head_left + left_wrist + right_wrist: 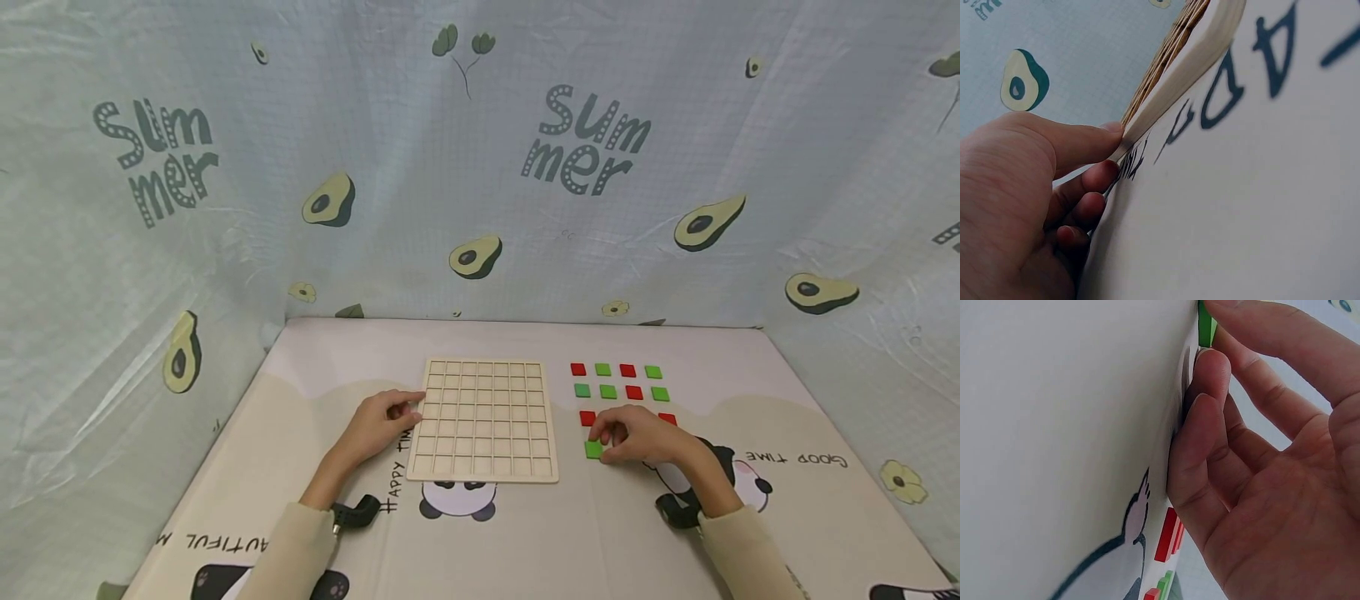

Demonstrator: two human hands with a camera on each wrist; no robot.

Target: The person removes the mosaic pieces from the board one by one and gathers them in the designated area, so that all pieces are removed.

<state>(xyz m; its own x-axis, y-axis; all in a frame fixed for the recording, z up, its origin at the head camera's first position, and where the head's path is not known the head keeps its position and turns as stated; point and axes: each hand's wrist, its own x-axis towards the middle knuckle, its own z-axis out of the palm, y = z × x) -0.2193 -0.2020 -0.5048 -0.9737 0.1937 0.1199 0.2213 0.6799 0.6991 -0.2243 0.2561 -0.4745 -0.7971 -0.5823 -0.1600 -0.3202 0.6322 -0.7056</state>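
Note:
A pale wooden grid board (482, 421) lies flat on the table cover, its squares bare. My left hand (381, 423) is at its left edge, thumb and index fingertip touching the rim, other fingers bent loosely under the palm. To the board's right, my right hand (637, 435) pinches a green square tile (593, 450) between thumb and fingers at the near end of the tile rows. In the right wrist view the green tile (1205, 325) stands between the fingertips. A red tile (587, 418) lies just beyond that hand, which hides part of this row.
Rows of red and green tiles (608, 392) lie beyond the right hand, right of the board. The table cover (510, 542) carries panda prints and lettering. A pale curtain (405, 150) with avocado prints encloses the back and both sides.

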